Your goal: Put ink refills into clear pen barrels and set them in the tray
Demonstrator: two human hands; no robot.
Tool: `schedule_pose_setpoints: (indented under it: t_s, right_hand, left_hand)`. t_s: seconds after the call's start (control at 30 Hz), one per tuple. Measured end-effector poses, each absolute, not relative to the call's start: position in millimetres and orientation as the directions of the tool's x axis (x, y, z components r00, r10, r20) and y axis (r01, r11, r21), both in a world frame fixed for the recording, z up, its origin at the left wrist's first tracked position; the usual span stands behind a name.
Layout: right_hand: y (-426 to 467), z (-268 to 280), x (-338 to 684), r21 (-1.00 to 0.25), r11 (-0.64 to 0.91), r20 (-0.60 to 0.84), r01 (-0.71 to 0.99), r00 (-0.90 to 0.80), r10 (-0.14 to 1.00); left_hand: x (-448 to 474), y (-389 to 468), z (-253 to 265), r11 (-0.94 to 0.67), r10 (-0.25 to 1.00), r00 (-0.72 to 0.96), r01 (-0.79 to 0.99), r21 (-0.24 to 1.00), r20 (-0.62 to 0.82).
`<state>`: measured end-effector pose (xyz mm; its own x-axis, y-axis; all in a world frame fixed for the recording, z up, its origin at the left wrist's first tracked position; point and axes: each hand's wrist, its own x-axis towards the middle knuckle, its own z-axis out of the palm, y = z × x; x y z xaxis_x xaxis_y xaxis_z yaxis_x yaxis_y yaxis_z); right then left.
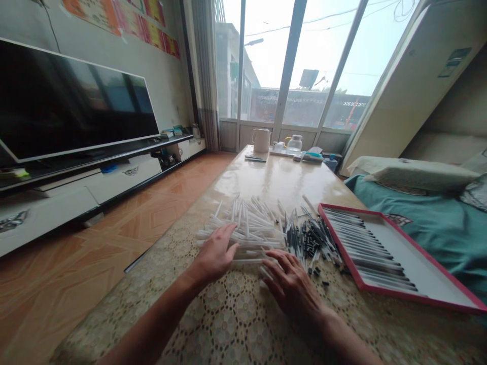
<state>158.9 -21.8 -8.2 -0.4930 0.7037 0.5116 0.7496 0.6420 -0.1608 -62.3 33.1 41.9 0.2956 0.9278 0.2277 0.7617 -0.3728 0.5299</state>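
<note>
A pile of translucent white pen barrels lies on the patterned tabletop in front of me. My left hand rests at the pile's near left edge, fingers stretched out and thumb apart. At the near right edge, my right hand is spread palm down, its fingertips at a few loose barrels partly hidden beneath them. Right of the barrels is a heap of black pen parts and refills, with small black caps scattered near it. A shallow red-rimmed tray holds a row of dark-tipped pens.
The long table reaches toward the window. At its far end stand a beige pitcher, a glass jug and a tissue pack. A bed or sofa with a green cover is at right, a television at left.
</note>
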Motion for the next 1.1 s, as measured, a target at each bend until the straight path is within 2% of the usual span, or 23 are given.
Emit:
schedule_pose_setpoints:
  t_s: [0.1,0.2,0.37,0.47,0.57,0.67,0.8,0.97,1.1]
  right_hand:
    - [-24,-7,158,-0.170,0.658,0.540,0.733,-0.489,0.685]
    - [-27,-6,157,-0.226,0.629,0.585,0.744,-0.413,0.698]
    - [-23,-10,165,-0.442,0.532,0.674,0.722,-0.124,0.728]
    - [-17,-13,173,-0.555,0.456,0.683,0.695,0.069,0.727]
    - [-13,-15,179,-0.605,0.404,0.667,0.687,0.159,0.728]
    - [-11,-15,180,-0.614,0.382,0.659,0.691,0.181,0.730]
    - [-11,-12,181,-0.580,0.384,0.679,0.719,0.165,0.716]
    - [-5,-8,195,-0.556,0.321,0.699,0.766,0.223,0.679]
    - [-1,-5,206,-0.491,0.168,0.595,0.855,0.189,0.781]
  left_hand:
    - [-64,42,55,-0.398,0.918,0.339,0.785,0.475,0.208]
    - [-69,69,55,-0.319,0.946,0.275,0.881,0.350,0.171]
    - [-79,127,40,-0.124,0.980,0.070,0.948,0.293,0.188]
    - [-81,150,32,-0.008,0.983,-0.049,0.951,0.308,0.176]
    - [-80,163,27,0.088,0.982,-0.142,0.924,0.372,0.122]
    - [-78,167,27,0.145,0.973,-0.213,0.866,0.479,0.091]
    - [-76,162,36,0.126,0.953,-0.279,0.724,0.679,0.121]
    - [-64,122,50,0.029,0.959,-0.273,0.368,0.929,0.078]
    - [-40,57,48,0.026,0.974,-0.228,0.079,0.997,-0.007]
